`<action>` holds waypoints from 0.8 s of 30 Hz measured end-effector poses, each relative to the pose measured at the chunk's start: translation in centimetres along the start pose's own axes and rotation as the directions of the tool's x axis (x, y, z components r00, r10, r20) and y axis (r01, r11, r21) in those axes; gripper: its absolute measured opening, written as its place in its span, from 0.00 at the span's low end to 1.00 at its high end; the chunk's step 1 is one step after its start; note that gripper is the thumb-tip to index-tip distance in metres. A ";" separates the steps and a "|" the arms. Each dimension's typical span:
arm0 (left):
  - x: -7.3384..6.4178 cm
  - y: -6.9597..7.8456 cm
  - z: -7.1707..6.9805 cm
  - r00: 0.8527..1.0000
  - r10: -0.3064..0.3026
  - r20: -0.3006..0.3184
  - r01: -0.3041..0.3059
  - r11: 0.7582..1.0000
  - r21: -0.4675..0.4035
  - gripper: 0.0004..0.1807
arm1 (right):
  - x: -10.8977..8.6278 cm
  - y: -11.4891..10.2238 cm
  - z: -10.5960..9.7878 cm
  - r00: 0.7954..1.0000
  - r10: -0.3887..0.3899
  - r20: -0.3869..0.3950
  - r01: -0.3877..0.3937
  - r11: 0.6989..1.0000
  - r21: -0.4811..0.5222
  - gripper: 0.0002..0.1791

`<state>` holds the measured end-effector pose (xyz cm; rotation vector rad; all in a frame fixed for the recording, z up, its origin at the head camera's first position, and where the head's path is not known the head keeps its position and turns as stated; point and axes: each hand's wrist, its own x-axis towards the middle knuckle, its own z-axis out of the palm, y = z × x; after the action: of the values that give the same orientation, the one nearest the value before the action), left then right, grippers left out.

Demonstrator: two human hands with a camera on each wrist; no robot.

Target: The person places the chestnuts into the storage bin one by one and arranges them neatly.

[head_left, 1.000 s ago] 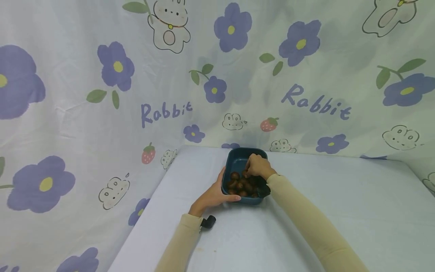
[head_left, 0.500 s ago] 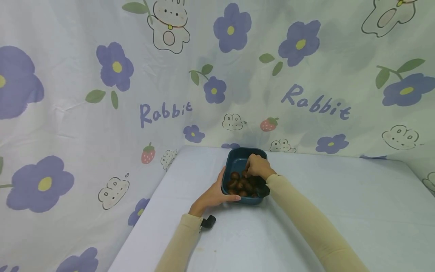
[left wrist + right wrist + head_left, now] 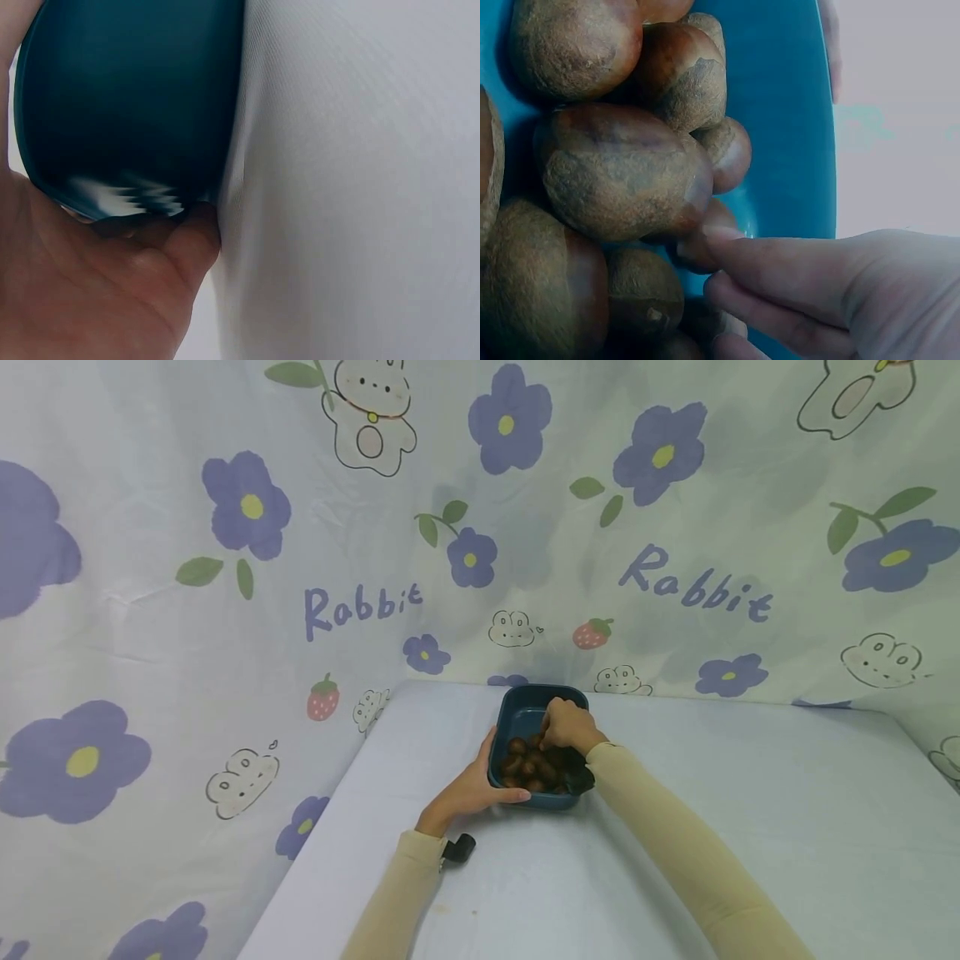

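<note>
A deep blue-green plastic container [image 3: 551,802] stands on the table and holds a heap of brown chestnuts [image 3: 513,766], mostly in its near half. My left hand [image 3: 467,789] grips its near left corner, thumb along the front and fingers along the left side. In the left wrist view, that hand's palm and fingers lie against the container [image 3: 135,90]. Reaching in from the right, my right hand [image 3: 568,727] has its thumb and finger pinched at a small chestnut [image 3: 697,251], close to the container's wall [image 3: 791,120]. Larger chestnuts partly cover this one.
A white cloth [image 3: 675,827] covers the table. Behind and to the left hangs a curtain [image 3: 450,443] printed with flowers and rabbits. A black wrist camera [image 3: 461,848] sits at the left cuff; another dark device [image 3: 579,778] at the right wrist overlaps the container.
The head view has shifted very slightly. Both hands keep nearly the same place; the chestnut at the right fingertips has moved a little to the left.
</note>
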<state>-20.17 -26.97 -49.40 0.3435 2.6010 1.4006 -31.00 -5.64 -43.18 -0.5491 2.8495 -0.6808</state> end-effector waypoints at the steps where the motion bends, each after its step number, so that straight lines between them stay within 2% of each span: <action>1: 0.0 0.0 0.0 1.000 -0.001 0.001 0.001 1.000 0.000 0.76 | -0.1 0.1 -0.1 1.000 -0.001 -0.001 0.001 1.000 0.003 0.12; 5: 0.2 0.1 0.1 1.000 -0.015 0.007 0.015 1.000 0.006 0.77 | -0.2 0.3 -0.2 1.000 -0.018 -0.005 0.018 0.999 0.042 0.09; 9: 0.2 0.1 0.0 1.000 -0.022 0.010 0.022 1.000 0.007 0.77 | -0.6 0.3 -1.0 0.997 -0.072 0.002 0.071 0.992 0.106 0.08; 16: 0.2 0.1 -0.1 1.000 -0.010 0.023 0.009 1.000 0.003 0.77 | -1.7 0.5 -2.9 0.983 -0.182 -0.027 0.183 0.958 0.218 0.12; 21: 0.1 -0.3 -0.2 1.000 0.005 0.012 -0.005 1.000 -0.002 0.76 | -3.2 1.0 -4.4 0.986 -0.158 -0.057 0.168 0.948 0.272 0.17; 24: 0.1 -0.6 -0.3 0.999 0.034 0.001 -0.034 0.999 -0.015 0.75 | -4.4 1.1 -5.3 0.985 -0.149 -0.083 0.167 0.936 0.309 0.18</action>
<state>-20.39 -27.53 -49.72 0.3877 2.5939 1.4295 -28.59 -0.85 -38.72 -0.7182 2.6856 -1.1720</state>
